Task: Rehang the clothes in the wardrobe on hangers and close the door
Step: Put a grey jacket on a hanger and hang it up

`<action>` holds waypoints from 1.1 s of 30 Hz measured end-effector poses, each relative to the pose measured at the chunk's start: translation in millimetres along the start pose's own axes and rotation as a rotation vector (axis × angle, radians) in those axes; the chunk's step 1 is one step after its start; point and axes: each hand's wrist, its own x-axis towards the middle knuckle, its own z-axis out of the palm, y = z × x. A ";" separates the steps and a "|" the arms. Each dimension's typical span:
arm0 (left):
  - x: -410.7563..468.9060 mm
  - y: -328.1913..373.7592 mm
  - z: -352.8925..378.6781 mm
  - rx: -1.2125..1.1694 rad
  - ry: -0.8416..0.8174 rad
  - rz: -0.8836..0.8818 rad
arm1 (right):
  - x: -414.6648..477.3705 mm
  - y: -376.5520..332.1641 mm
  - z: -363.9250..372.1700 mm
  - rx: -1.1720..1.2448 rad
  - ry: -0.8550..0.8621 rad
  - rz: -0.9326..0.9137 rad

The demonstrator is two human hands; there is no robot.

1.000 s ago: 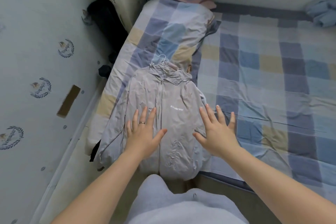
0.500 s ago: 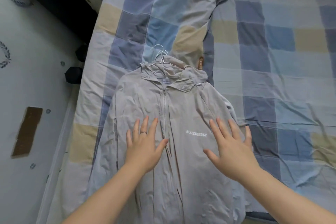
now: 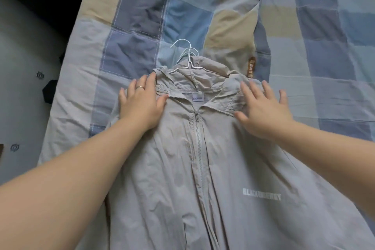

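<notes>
Jacket (image 3: 178, 193) on checked bedding (image 3: 324, 50), left hand (image 3: 140, 105) and right hand (image 3: 263, 115) splayed flat at its shoulders, hanger (image 3: 185, 55) at hood.

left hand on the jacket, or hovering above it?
Touching. The head view shows the left hand lying flat on the jacket at its shoulder, with the thumb against the collar edge and no gap visible.

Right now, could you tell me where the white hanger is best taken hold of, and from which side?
Pinch the white hanger at its hook, from the far side past the hood: only that part clears the grey jacket; its arms lie mostly hidden inside.
</notes>
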 end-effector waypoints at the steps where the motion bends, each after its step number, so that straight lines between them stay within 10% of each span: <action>1: 6.6 -1.8 -1.1 -0.019 -0.005 -0.018 | 9.1 -0.7 -0.9 0.010 -0.001 0.023; 17: -69.3 2.6 -65.1 -0.342 0.257 0.007 | -5.6 2.2 -67.2 0.285 0.050 -0.077; 33: -371.1 52.2 -222.5 -0.417 0.279 -0.183 | -250.8 67.4 -259.0 0.422 0.036 -0.548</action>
